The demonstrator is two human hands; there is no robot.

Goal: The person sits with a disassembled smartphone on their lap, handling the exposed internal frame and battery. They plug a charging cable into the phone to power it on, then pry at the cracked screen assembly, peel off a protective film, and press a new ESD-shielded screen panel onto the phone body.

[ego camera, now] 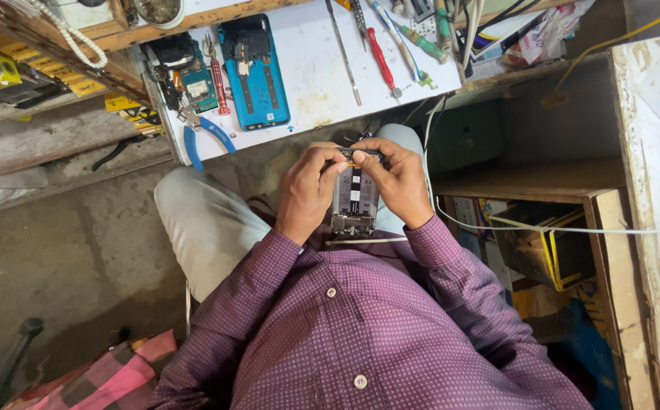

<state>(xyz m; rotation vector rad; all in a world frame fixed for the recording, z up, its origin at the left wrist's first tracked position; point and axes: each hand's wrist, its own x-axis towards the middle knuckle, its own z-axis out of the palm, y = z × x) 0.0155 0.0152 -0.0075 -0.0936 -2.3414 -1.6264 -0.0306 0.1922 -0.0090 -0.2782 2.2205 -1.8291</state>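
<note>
An opened phone (355,199) with its back cover off, showing dark inner parts, is held upright over my lap. My left hand (307,190) grips its left side, fingers curled at the top edge. My right hand (400,178) grips the right side, thumb and fingers pinching at the phone's top end, where a small yellow part shows. Both purple sleeves reach up to the wrists.
A white work board (311,76) lies ahead with a blue phone back cover (255,70), a circuit board (197,85), blue-handled pliers (207,130), a red screwdriver (381,61) and tweezers (343,52). A wooden shelf (603,228) with cables stands at right. Concrete floor at left.
</note>
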